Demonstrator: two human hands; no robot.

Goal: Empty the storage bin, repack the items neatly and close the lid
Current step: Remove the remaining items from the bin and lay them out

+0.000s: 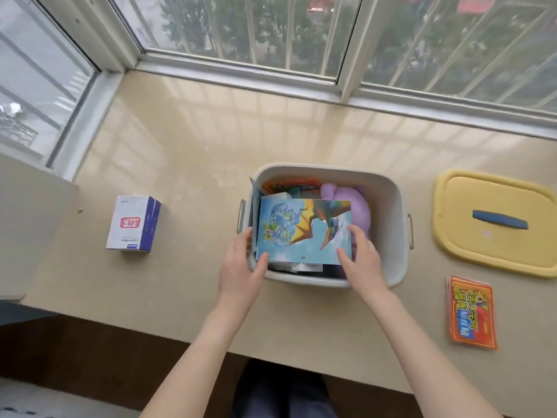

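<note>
step: emptying | blue picture book [304, 230] lies atop the storage bin [391, 206] contents | left hand [241, 262] and right hand [366, 260]: fingers pinch its near corners | judged light, stiff, glossy, so grip the side edges

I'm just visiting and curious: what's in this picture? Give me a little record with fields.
Setting: beige ledge beside windows
Bin: pale storage bin, open, with items inside
Hands: left hand and right hand grip a blue picture box at the bin's mouth
Also inside: purple plush toy
Lid: yellow lid, off, lying right of the bin
Outside the bin: white-and-purple box on the left; orange packet near right
</note>
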